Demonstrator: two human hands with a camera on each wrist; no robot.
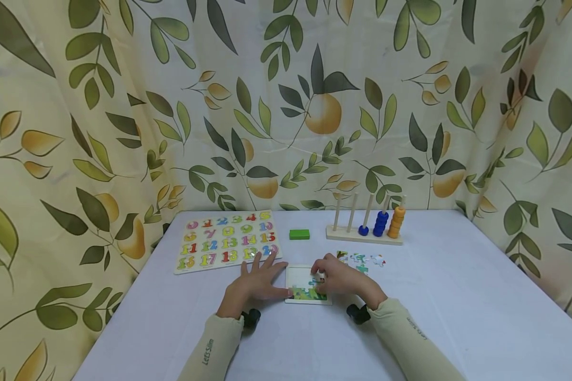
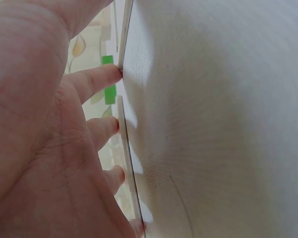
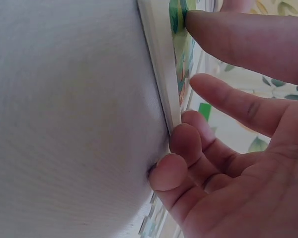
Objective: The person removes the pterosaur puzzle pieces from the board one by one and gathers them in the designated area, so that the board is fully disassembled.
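The puzzle tray [image 1: 297, 276] is set on the tabletop [image 1: 295, 344] between the hands, its near part filled with picture pieces [image 1: 301, 294]. The left hand [image 1: 253, 284] is spread wide with nothing gripped, its thumb laid at the tray's near left corner and some fingertips on the number board [image 1: 219, 238]. The right hand [image 1: 341, 277] is bent over the tray's right side; whether a piece is pinched cannot be told. Loose pieces [image 1: 359, 258] are scattered on its far side

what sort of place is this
Probably an indoor play or early-learning area, perhaps a makeshift one: a number board, a bead stacker and a small jigsaw tray are set out together on one white-covered table.
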